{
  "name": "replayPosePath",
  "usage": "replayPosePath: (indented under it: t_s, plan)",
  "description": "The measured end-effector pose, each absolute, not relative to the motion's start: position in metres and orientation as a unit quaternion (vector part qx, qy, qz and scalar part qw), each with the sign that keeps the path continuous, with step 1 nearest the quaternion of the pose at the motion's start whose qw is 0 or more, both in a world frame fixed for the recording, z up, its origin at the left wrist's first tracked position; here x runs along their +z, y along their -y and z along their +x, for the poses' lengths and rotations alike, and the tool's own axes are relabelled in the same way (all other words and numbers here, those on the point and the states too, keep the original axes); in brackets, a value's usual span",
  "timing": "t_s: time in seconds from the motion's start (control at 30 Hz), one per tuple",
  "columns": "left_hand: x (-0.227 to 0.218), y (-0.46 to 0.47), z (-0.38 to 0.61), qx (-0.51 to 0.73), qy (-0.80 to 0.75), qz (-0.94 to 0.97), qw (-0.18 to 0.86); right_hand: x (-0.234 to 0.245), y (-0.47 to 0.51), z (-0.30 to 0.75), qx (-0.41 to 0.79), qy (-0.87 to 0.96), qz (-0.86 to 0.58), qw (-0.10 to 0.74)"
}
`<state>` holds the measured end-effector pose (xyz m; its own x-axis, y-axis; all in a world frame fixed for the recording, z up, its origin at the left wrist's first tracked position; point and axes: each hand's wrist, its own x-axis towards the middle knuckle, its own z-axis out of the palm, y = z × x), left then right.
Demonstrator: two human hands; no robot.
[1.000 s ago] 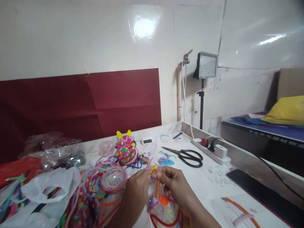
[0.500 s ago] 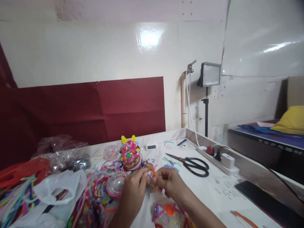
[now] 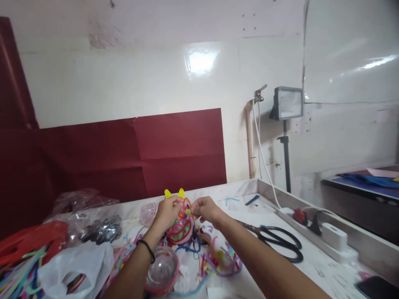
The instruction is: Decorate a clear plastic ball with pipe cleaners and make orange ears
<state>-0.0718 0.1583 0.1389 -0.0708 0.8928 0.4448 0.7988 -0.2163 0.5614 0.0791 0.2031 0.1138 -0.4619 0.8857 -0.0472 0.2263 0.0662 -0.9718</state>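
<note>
Both my hands are stretched out over the white table (image 3: 268, 274) and meet above a pink toy mask (image 3: 181, 226) with yellow ears. My left hand (image 3: 166, 211) and my right hand (image 3: 204, 209) each pinch an end of a small orange pipe cleaner (image 3: 186, 203) held between them, close to the top of the mask. Their fingers are curled shut. A black band sits on my left wrist. Below my arms lie a clear plastic half-ball (image 3: 162, 270) rimmed in pink and a tangle of coloured pipe cleaners (image 3: 218, 259).
Black scissors (image 3: 277, 241) lie right of my right arm. A white power strip (image 3: 324, 238) with plugs runs along the table's right rim. A white plastic bag (image 3: 75, 265), clear bags (image 3: 84, 211) and red plastic fill the left. A lamp on a stand (image 3: 286, 104) rises behind.
My hands have reached farther from me, carrying the orange pipe cleaner up to the pink mask. The camera has tilted up, so the table things sit lower in view.
</note>
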Motion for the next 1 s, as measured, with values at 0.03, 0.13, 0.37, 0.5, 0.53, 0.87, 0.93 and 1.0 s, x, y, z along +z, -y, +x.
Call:
replayPosePath:
  t_s: [0.03,0.13,0.37,0.5,0.53,0.87,0.93,1.0]
  plan:
    - [0.141,-0.167,-0.077,0.375,-0.628,0.680,0.057,0.113,-0.213,0.072,0.536,0.664,-0.424,0.302]
    - [0.143,-0.189,-0.090,0.340,-0.640,0.687,0.052,0.107,-0.239,0.055,0.525,0.666,-0.438,0.297]
    - [0.126,-0.228,-0.113,0.255,-0.659,0.704,0.070,0.081,-0.284,0.034,0.506,0.667,-0.458,0.299]
    - [0.109,-0.243,-0.124,0.237,-0.679,0.689,0.084,0.067,-0.300,0.026,0.503,0.670,-0.461,0.292]
    - [0.105,-0.246,-0.127,0.234,-0.686,0.683,0.089,0.065,-0.302,0.025,0.503,0.671,-0.462,0.288]
    - [0.091,-0.255,-0.126,0.209,-0.704,0.674,0.074,0.057,-0.308,0.029,0.482,0.683,-0.482,0.262]
    - [0.092,-0.254,-0.125,0.207,-0.703,0.677,0.059,0.057,-0.307,0.028,0.469,0.682,-0.488,0.278]
    - [0.093,-0.253,-0.125,0.205,-0.704,0.679,0.043,0.057,-0.307,0.027,0.449,0.679,-0.494,0.306]
